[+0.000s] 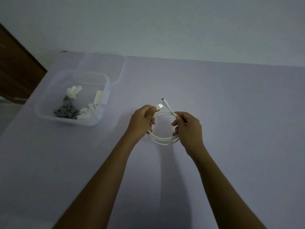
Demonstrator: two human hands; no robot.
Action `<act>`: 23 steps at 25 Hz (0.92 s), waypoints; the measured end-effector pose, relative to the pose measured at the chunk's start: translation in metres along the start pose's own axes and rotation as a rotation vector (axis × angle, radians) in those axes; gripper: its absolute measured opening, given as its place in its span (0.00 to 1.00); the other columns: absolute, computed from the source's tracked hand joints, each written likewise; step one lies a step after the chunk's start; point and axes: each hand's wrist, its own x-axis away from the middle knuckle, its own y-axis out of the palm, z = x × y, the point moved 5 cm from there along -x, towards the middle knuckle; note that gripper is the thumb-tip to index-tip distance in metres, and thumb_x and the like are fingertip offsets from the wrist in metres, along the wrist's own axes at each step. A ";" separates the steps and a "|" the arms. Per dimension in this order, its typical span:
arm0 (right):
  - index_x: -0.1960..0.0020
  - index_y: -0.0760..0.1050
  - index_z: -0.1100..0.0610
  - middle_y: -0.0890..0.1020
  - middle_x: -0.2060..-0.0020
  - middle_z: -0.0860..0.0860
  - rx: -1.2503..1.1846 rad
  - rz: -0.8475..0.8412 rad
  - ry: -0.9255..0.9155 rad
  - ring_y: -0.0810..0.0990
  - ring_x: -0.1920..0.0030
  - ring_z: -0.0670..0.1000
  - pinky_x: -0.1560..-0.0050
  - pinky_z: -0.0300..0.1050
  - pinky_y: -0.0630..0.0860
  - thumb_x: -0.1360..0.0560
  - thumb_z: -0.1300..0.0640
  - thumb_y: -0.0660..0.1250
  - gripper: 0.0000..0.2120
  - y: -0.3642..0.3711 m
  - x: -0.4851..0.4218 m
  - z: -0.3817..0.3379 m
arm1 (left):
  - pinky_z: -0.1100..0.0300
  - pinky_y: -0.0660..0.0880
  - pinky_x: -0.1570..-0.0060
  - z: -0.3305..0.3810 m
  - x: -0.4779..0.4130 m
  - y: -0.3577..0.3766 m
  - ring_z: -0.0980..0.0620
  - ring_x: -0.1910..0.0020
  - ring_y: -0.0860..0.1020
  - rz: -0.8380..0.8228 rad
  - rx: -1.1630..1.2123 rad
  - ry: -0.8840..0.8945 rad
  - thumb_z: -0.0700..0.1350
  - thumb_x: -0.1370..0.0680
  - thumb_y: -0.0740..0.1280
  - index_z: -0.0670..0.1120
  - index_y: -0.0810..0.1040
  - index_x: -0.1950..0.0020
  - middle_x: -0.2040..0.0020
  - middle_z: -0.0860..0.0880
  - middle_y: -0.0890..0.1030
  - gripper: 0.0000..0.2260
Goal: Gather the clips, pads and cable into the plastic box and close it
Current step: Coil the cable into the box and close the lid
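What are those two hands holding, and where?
A coiled white cable: left hand near the USB plug, right hand on the coil's opposite side.

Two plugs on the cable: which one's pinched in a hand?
The wide, flat USB-A plug, pinched by the left hand. The smaller plug sticks up free above it; the right hand grips only the white cable coil.

You have a pale lavender table surface (231,113) filling the lower and middle frame, smooth and evenly coloured. Behind it, across the top of the frame, a plain pale grey-white wall (165,22) meets the table's far edge. At the upper left edge of the frame you see a dark brown wooden panel (14,66), slanting down beside the table's left corner.
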 end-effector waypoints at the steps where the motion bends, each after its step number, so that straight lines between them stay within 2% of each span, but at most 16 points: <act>1: 0.47 0.78 0.58 0.81 0.62 0.55 -0.021 -0.002 0.004 0.77 0.73 0.48 0.70 0.38 0.76 0.21 0.64 0.57 0.11 0.007 0.000 -0.005 | 0.58 0.70 0.70 -0.002 0.000 -0.007 0.53 0.75 0.69 -0.008 0.027 0.001 0.49 0.19 0.57 0.44 0.77 0.47 0.68 0.49 0.74 0.13; 7: 0.48 0.78 0.57 0.80 0.63 0.54 -0.061 -0.074 -0.001 0.76 0.72 0.48 0.70 0.38 0.72 0.22 0.65 0.57 0.12 0.057 -0.001 -0.038 | 0.62 0.72 0.65 -0.014 0.001 -0.057 0.54 0.68 0.71 -0.003 0.192 -0.013 0.40 0.18 0.54 0.44 0.74 0.35 0.60 0.50 0.75 0.15; 11: 0.48 0.79 0.57 0.82 0.63 0.53 0.002 -0.164 -0.078 0.77 0.72 0.47 0.68 0.38 0.75 0.22 0.65 0.57 0.12 0.096 -0.011 -0.077 | 0.63 0.73 0.66 -0.011 -0.005 -0.113 0.56 0.68 0.71 0.041 0.212 0.009 0.38 0.19 0.57 0.41 0.72 0.33 0.57 0.50 0.77 0.15; 15: 0.51 0.78 0.59 0.82 0.61 0.54 0.181 -0.229 -0.197 0.81 0.68 0.51 0.67 0.41 0.79 0.23 0.66 0.58 0.10 0.141 -0.026 -0.120 | 0.66 0.76 0.68 0.007 -0.015 -0.179 0.58 0.72 0.74 0.097 0.115 0.065 0.35 0.21 0.60 0.39 0.74 0.36 0.57 0.47 0.79 0.14; 18: 0.53 0.78 0.60 0.82 0.60 0.56 0.345 -0.257 -0.369 0.83 0.62 0.56 0.60 0.48 0.81 0.24 0.67 0.60 0.09 0.187 -0.041 -0.154 | 0.65 0.80 0.66 0.010 -0.031 -0.232 0.58 0.72 0.79 0.189 0.099 0.048 0.33 0.23 0.62 0.33 0.74 0.40 0.54 0.39 0.80 0.12; 21: 0.50 0.79 0.61 0.82 0.57 0.58 0.478 -0.271 -0.487 0.81 0.58 0.57 0.54 0.54 0.80 0.22 0.65 0.59 0.09 0.230 -0.060 -0.179 | 0.55 0.81 0.60 -0.001 -0.055 -0.276 0.48 0.62 0.83 0.275 0.056 0.024 0.35 0.25 0.67 0.33 0.77 0.45 0.51 0.36 0.83 0.10; 23: 0.49 0.78 0.61 0.82 0.57 0.58 0.594 -0.272 -0.553 0.80 0.58 0.57 0.56 0.51 0.79 0.21 0.63 0.59 0.09 0.255 -0.073 -0.187 | 0.52 0.80 0.57 -0.011 -0.072 -0.297 0.43 0.59 0.83 0.330 -0.029 0.024 0.38 0.27 0.70 0.36 0.79 0.50 0.54 0.37 0.84 0.08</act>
